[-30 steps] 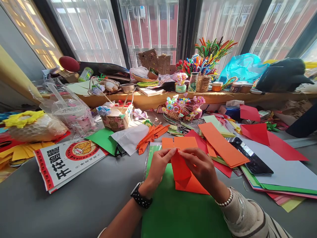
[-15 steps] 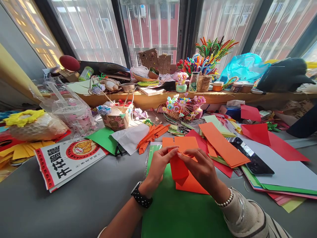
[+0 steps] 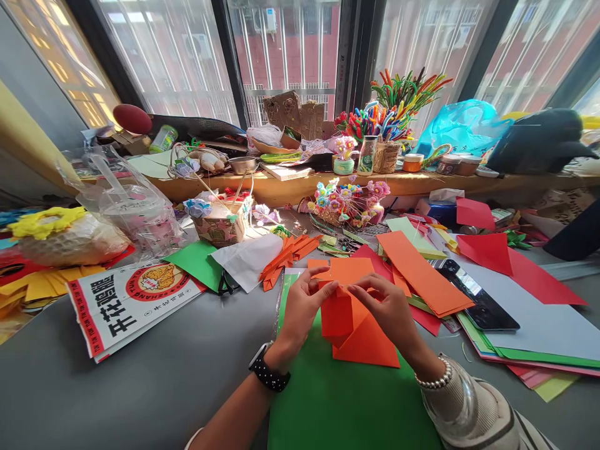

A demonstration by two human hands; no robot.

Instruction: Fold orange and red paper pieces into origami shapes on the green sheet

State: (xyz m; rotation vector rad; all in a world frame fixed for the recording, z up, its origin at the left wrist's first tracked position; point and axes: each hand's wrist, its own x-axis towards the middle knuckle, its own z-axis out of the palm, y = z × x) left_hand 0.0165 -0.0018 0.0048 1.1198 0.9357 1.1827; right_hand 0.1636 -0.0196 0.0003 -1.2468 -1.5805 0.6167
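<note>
My left hand [image 3: 302, 309] is closed, its thumb and fingers pinching the top edge of an orange folded paper [image 3: 336, 317]. Opposite it, the thumb and index finger of my right hand [image 3: 387, 306] pinch the same paper near its upper right corner. The held paper hangs down between both hands, and its exact fold is partly hidden by the fingers. Beneath lie more orange paper pieces [image 3: 372, 347] on a large green sheet [image 3: 349, 412]. Several narrow folded orange strips [image 3: 288, 257] lie in a pile beyond my left hand.
Orange rectangles [image 3: 424, 272] and a black phone [image 3: 478, 297] lie to the right, over stacked coloured paper [image 3: 553, 325]. A printed paper bag [image 3: 135, 306] is at left. Behind stand a small basket [image 3: 222, 222], pipe-cleaner flowers [image 3: 347, 200] and a cluttered windowsill [image 3: 281, 187].
My right hand has shifted slightly right, its fingertips now a little apart from the left ones. The held paper has moved slightly left, showing more of the orange paper below.
</note>
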